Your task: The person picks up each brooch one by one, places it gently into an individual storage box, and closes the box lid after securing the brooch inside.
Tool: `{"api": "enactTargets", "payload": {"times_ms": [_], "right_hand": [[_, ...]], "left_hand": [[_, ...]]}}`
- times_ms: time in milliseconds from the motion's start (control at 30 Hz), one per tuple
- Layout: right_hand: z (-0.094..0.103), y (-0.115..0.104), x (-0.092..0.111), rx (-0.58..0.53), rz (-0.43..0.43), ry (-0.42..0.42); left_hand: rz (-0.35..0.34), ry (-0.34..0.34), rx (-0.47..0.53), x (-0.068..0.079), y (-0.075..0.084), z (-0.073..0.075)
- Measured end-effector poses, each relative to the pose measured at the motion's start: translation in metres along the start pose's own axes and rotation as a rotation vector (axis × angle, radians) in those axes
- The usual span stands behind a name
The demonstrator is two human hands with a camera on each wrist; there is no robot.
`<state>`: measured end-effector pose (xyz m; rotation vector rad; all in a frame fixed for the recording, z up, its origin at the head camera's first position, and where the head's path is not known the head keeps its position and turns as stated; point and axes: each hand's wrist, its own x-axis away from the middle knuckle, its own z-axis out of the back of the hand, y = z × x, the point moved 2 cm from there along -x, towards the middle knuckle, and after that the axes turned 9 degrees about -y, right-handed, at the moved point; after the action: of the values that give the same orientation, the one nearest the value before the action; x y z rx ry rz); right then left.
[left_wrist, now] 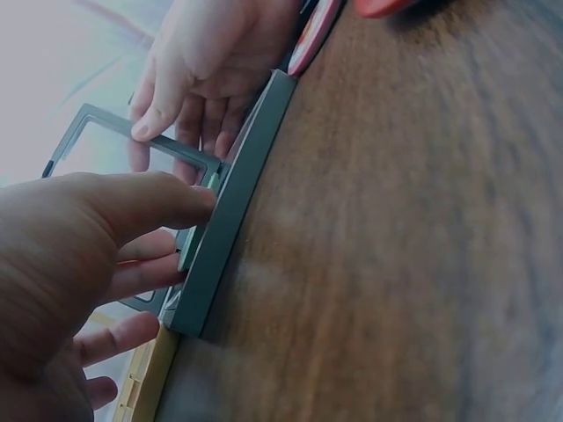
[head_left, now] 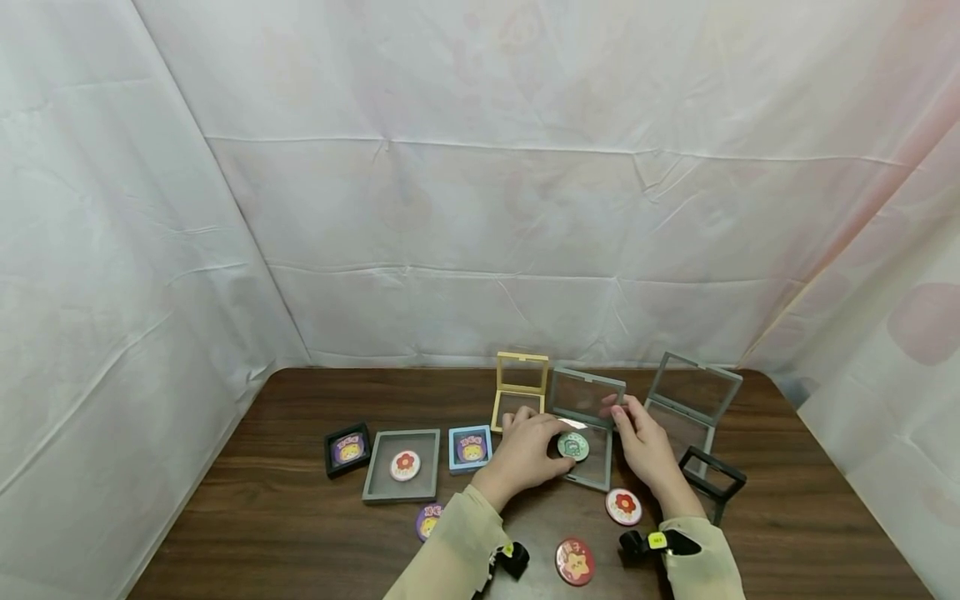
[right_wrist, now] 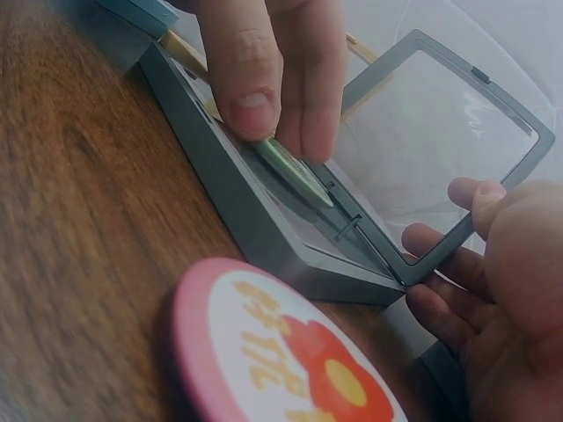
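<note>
Two pale sleeves [head_left: 460, 546] lie nearest the camera, reaching in over the wooden table [head_left: 285, 500]. The left hand [head_left: 528, 450] pinches a green badge [head_left: 573, 447] between thumb and fingers, tilted over the base of an open grey case [head_left: 600, 471] right of the table's middle; whether it touches the base, I cannot tell. The right hand [head_left: 648, 450], thumb and fingers nearly together, grips the raised lid [head_left: 588, 377] by its right side. A flower badge [head_left: 623, 507] lies just off the case's near right corner, a red badge [head_left: 575, 561] nearer the wearer. By the far edge, a yellow case [head_left: 520, 389] stands open just left; another open grey case [head_left: 678, 408] stands toward the far right corner.
</note>
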<state>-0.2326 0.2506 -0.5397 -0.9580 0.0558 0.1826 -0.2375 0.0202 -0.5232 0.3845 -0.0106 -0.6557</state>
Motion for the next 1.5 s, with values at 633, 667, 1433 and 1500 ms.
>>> {"api": "enactTargets", "payload": {"times_ms": [633,667,1433,1500], "right_hand": [[0.008,-0.005,0.005,0.105,0.069,0.05],[0.008,-0.005,0.005,0.111,0.071,0.052],[0.004,-0.012,0.015,0.212,0.117,0.058],[0.004,-0.014,0.018,0.234,0.111,0.057]], "left_hand": [[-0.004,-0.12,0.195,0.001,-0.011,0.021],[-0.005,-0.123,0.214,0.001,-0.013,0.023],[0.037,-0.018,0.533,0.011,-0.046,0.044],[0.021,-0.018,0.527,0.01,-0.045,0.043]]}}
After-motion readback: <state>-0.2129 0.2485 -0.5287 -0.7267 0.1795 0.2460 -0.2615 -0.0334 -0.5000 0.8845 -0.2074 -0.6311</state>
